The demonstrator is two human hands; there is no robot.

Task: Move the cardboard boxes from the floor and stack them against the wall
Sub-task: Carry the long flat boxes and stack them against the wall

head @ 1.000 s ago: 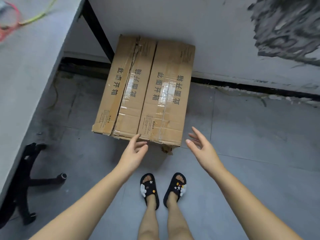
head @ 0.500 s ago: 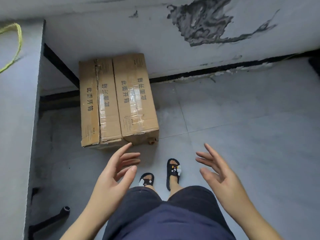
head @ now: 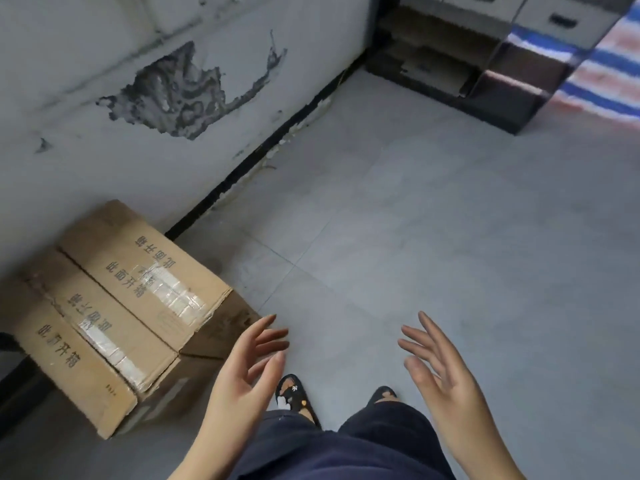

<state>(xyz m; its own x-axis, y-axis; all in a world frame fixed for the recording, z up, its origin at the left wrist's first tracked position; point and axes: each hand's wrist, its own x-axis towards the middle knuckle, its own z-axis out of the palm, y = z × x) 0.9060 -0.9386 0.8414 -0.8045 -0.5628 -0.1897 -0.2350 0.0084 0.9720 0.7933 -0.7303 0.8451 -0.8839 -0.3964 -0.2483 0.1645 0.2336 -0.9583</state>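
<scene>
Now that the box [head: 117, 313] sits further left than before, both hands [head: 242, 382] [head: 446, 379] hold nothing, fingers spread.

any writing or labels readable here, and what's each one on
"此面开箱", printed several times along the taped top flaps of the cardboard box by the wall; some copies run the opposite way, and tape glare smears two of them.
Small print near the box's front corner: too small to read.
Drawer cabinet at top right: no label can be read.
Slippers: decorations only, no text.
</scene>
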